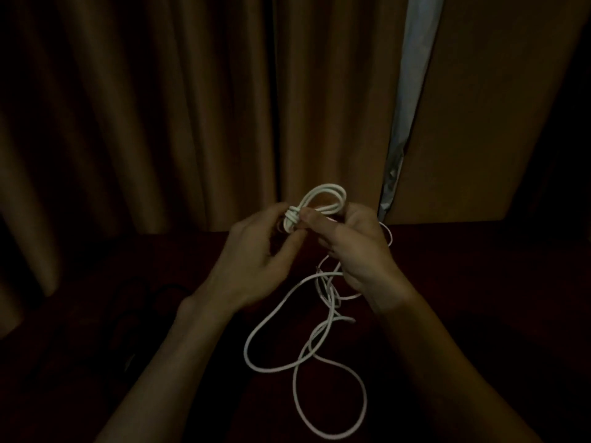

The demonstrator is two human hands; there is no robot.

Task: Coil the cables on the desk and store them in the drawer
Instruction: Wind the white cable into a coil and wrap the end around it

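Curtain (160,123) close behind desk (479,266); white cable (291,216) loops sprawl centre; dark cables (137,314) left; right side free.

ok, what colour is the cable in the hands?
White. The cable shows best in the head view, bright against the dark desk.

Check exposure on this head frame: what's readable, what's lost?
Head view: badly underexposed, corners near black; the white cable, left hand and right hand read fine; dark shapes on the desk at left are too dim to identify; the pale strip beside the curtain is the brightest background patch; overall slightly soft.
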